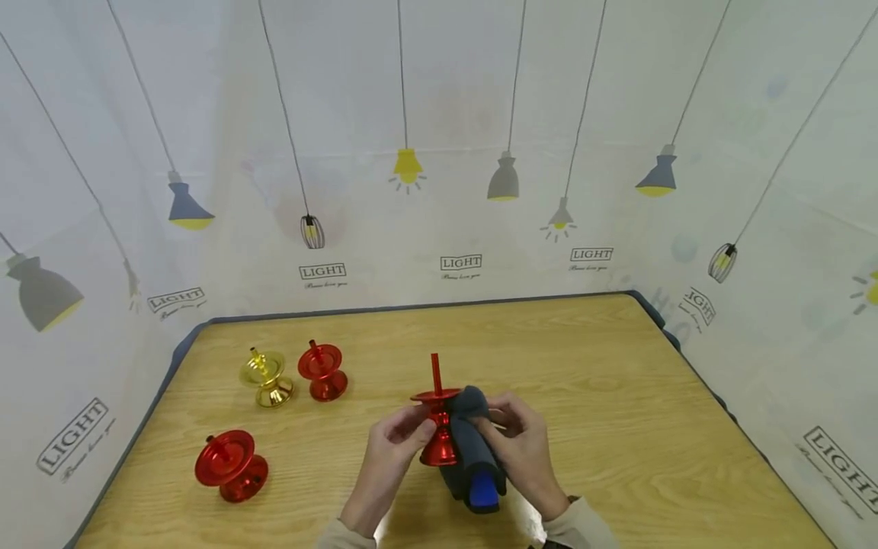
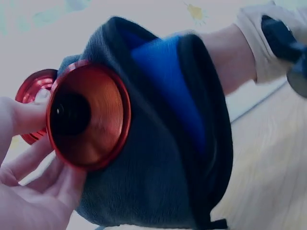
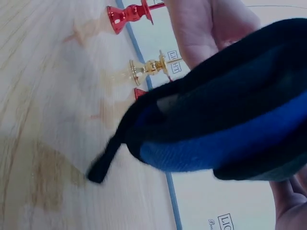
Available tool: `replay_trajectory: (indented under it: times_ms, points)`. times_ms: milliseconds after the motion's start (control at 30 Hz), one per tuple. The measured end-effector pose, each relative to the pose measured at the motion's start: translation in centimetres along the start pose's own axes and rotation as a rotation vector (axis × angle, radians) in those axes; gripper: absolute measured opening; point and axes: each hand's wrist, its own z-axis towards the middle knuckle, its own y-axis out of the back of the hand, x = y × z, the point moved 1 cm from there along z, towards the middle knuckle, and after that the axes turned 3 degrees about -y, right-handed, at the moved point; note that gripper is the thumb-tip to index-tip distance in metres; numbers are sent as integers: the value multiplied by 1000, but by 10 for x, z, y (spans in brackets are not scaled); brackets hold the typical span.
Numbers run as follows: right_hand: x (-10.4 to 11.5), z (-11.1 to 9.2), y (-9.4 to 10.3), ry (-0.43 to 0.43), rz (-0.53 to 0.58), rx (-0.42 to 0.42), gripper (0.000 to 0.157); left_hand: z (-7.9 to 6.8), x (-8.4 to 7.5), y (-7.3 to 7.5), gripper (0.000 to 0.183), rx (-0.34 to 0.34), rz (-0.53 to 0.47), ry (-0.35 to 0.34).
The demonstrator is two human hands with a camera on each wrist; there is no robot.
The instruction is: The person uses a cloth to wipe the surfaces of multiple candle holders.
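A shiny red candle holder with a thin upright stem stands nearly upright between the two hands, above the table. Its waist is gripped by the thumb and fingers of my left hand. My right hand pinches a folded dark grey-blue cloth and holds it against the candle holder's right side. In the left wrist view, the holder's hollow base faces the camera, with the cloth close behind it. Bright blue lining shows inside the cloth's fold in the right wrist view. The cloth hides some of the right fingers.
On the left of the wooden table stand two red candle holders, one nearer and one farther back, plus a gold candle holder. White sheeting printed with lamps encloses the back and sides.
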Motion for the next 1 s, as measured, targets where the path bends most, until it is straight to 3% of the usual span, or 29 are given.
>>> replay_trajectory:
  times_ms: [133, 333, 467, 600, 833, 1000]
  points:
    - [0, -2, -2, 33, -41, -35, 18, -1, -1, -3, 37, -19, 45, -17]
    - [7, -5, -2, 282, -259, -66, 29, -4, -4, -11, 35, -84, 79, -77]
    - [11, -6, -2, 345, -342, -70, 31, -5, -4, -16, 31, -82, 93, -116]
    - [9, -6, -1, 301, -294, -57, 29, -4, -1, -15, 34, -71, 97, -104]
    - [3, -5, 2, 123, -44, 1, 20, -2, 3, -5, 36, 17, -6, -28]
    - [0, -4, 3, 54, 20, 9, 18, -2, 3, 0, 41, 45, -15, -2]
